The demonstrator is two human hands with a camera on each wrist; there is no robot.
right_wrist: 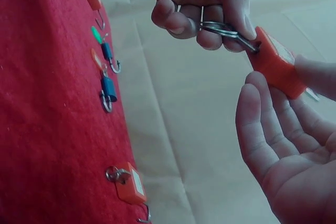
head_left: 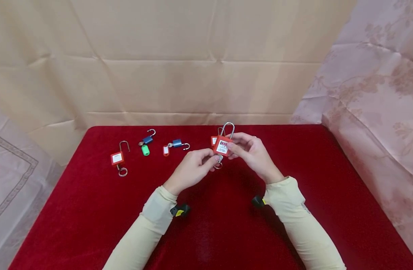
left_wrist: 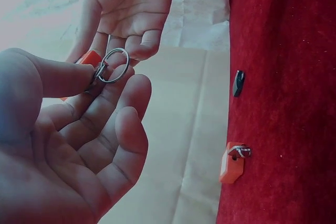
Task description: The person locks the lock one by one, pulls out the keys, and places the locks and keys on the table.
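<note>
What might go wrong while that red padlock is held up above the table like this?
The right hand holds the red padlock only by fingertips above the red table, so it may slip. The left hand pinches the key at its ring; that small grip may slip.

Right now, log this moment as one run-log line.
right hand: holds red padlock | left hand: pinches key in its base | shackle: up | four padlocks lie on red cloth
</note>
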